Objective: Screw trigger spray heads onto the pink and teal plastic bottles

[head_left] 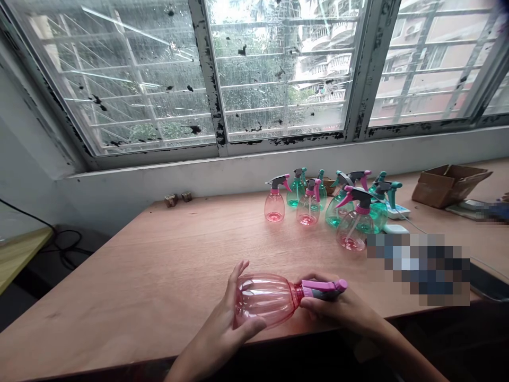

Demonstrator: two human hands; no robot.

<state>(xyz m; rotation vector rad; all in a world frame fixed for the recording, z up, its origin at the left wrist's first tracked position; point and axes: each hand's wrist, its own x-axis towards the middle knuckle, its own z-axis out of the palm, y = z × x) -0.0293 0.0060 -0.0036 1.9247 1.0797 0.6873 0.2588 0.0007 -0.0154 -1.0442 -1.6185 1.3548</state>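
Note:
A clear pink spray bottle [265, 298] lies on its side between my two hands, just above the near edge of the table. Around its rounded base is my left hand [228, 321], thumb on the near side and fingers on the far side. My right hand [334, 307] is closed about the grey and pink spray head [324, 289], which sits at the bottle's neck and points right. Part of the spray head is hidden by the fingers.
Several pink and green spray bottles [308, 207] stand upright at the back. Farther right are an open cardboard box [445, 188], a white power strip [397, 211] and a blurred-out patch. Two small blocks [170, 200] sit by the wall. The wooden table [139, 286] runs beneath the windows.

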